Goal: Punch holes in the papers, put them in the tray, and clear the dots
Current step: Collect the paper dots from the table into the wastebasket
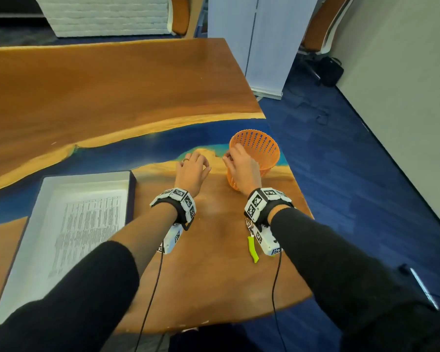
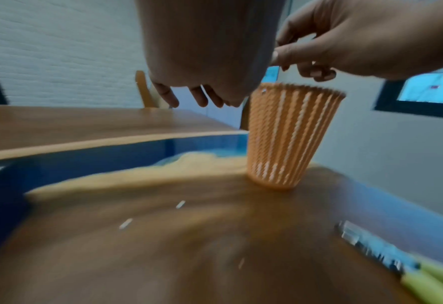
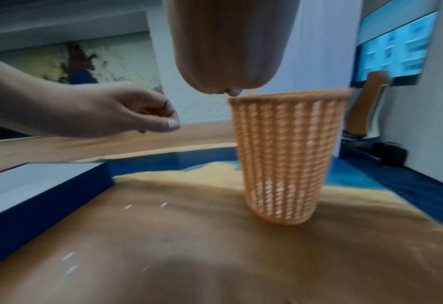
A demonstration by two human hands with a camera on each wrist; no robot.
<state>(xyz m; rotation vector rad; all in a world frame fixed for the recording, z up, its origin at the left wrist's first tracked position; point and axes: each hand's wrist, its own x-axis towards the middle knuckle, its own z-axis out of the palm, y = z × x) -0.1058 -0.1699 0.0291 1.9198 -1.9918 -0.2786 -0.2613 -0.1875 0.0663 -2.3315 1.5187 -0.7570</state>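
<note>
Right hand [image 1: 241, 168] fingers pinched beside orange basket [image 1: 262, 146] rim, left hand [image 1: 192, 170] loosely curled

Papers [image 1: 87, 224] in tray [image 1: 31, 214], basket [image 1: 259, 151] right

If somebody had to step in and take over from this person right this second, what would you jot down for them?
Right hand: raised at the near rim of the orange mesh basket, fingertips pinched together; whether they hold a paper dot cannot be seen.
Left hand: raised above the wooden table just left of the basket, fingers loosely curled, apparently holding nothing.
Printed papers lie in the white tray on the left, so that part looks done.
Left to do: several small white paper dots lie on the table between tray and basket; pick them up and drop them in the basket.
</note>
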